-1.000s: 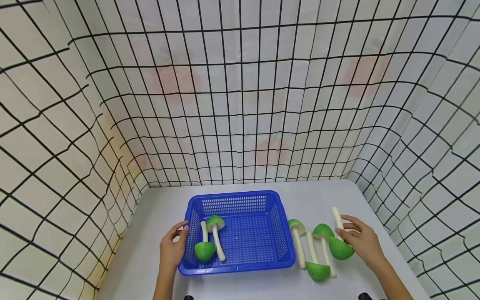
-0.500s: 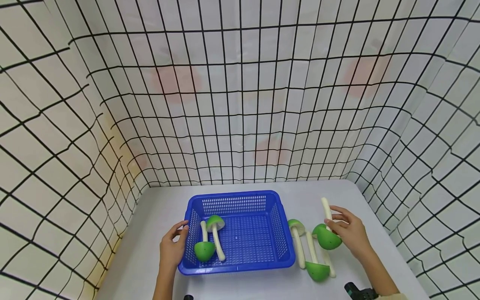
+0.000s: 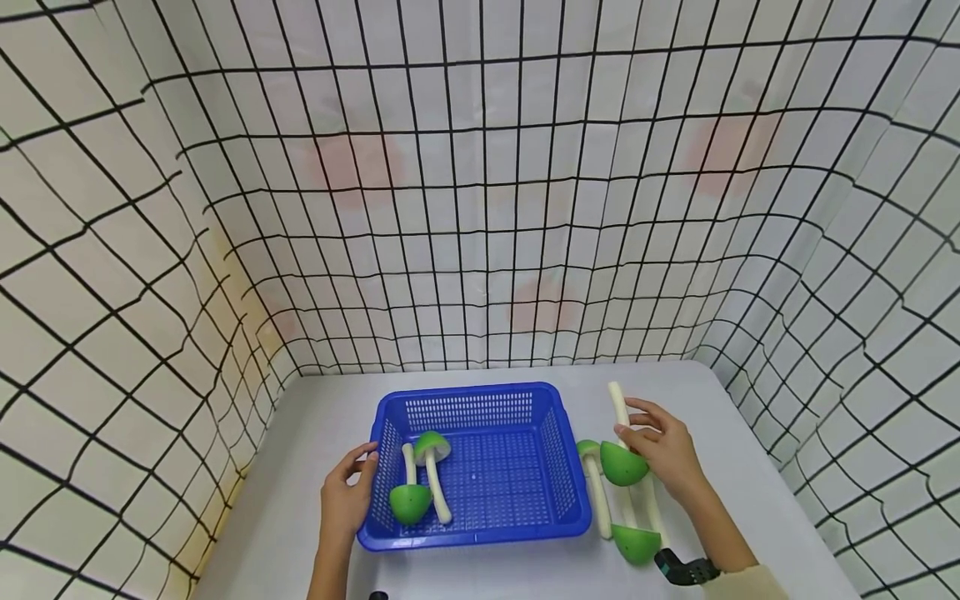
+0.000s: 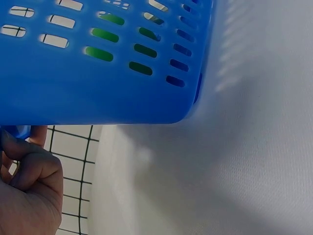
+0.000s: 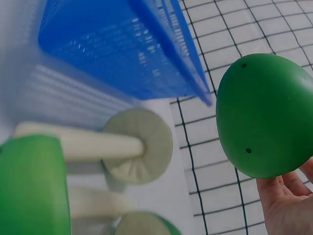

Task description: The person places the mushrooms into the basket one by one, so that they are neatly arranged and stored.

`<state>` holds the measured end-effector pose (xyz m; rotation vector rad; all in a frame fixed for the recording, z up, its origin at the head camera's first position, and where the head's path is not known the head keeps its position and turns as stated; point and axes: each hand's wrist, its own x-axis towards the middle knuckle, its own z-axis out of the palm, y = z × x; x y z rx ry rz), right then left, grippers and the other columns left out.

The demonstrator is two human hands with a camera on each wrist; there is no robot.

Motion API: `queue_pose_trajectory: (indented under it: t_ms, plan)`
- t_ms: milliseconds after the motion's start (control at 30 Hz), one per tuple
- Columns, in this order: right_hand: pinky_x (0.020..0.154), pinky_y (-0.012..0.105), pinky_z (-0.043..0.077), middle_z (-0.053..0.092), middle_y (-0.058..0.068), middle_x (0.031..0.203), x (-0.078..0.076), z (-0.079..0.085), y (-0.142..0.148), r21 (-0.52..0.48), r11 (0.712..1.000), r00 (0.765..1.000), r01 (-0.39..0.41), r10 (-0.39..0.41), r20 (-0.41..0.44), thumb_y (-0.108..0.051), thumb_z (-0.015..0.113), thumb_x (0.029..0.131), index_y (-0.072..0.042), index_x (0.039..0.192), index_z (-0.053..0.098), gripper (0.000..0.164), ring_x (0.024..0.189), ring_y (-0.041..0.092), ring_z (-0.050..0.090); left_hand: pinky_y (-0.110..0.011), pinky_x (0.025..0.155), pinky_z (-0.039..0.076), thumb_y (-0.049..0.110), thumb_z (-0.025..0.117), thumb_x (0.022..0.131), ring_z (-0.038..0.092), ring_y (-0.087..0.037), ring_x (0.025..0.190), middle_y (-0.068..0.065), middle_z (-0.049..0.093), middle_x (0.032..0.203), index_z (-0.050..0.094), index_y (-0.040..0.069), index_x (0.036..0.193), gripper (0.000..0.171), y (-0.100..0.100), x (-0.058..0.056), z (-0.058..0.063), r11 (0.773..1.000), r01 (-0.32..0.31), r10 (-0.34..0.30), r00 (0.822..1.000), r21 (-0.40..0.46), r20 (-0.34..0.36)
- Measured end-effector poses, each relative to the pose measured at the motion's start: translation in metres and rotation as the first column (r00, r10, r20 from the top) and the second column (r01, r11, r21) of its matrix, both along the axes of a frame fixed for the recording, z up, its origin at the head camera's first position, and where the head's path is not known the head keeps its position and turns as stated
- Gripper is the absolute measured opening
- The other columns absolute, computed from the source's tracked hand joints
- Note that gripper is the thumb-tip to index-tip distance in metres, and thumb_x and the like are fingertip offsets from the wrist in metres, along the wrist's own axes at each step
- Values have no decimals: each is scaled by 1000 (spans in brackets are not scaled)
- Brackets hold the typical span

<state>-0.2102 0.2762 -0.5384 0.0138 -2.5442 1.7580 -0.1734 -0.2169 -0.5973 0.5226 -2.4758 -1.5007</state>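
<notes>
My left hand grips the left rim of a blue plastic basket; in the left wrist view, thumb and fingers curl at its edge. Two toy mushrooms with green caps lie in the basket's left part, one cap-down, one cap-up. My right hand holds a third mushroom by its white stem, cap lowest, right of the basket. Its green cap fills the right of the right wrist view. Beneath it on the table lie several more mushrooms, partly covered by the held one.
A white table bears everything. Behind and on both sides hangs a white cloth with a black grid. On the right wrist sits a black strap with a small device.
My right hand has moved left and away from me with the mushroom, from the right end of the row toward the basket. The left hand and basket have stayed put.
</notes>
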Motion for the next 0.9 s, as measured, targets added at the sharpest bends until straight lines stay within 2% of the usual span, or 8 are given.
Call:
queue_pose_trajectory:
  t_ms: [100,333,567,900]
  plan:
    - [73,26,59,62,21,133,-2,4,-10,-9,1000,1000,-8,8,17,-34,76,95,-15,152,48,67,91,7,72,-28,63,59,49,59,103,68,-20,77,-20,69,117,67,25,135,42,0,0,-2,1000,-3,3,1000,-4,-1]
    - [74,27,59,63,18,133,-9,4,-31,-24,1000,999,-16,17,31,-37,77,93,-13,148,52,65,93,18,73,-26,62,58,48,59,103,67,-19,76,-17,70,114,68,26,134,39,1,-1,-3,1000,-15,15,1000,-2,-11]
    - [71,28,59,65,19,129,-16,1,-53,-68,997,999,-26,28,32,-31,78,93,-10,144,55,59,83,9,71,-25,60,56,48,59,103,67,-21,76,-17,70,113,68,26,133,39,-1,-2,-3,1000,-17,17,1000,0,-9]
    - [69,27,59,67,18,127,-21,7,-85,-117,992,997,-49,56,59,-28,79,92,-9,141,57,57,83,11,70,-26,62,57,50,59,102,66,-19,76,-18,69,116,67,26,135,41,0,-2,-1,1000,-5,5,1000,-1,4]
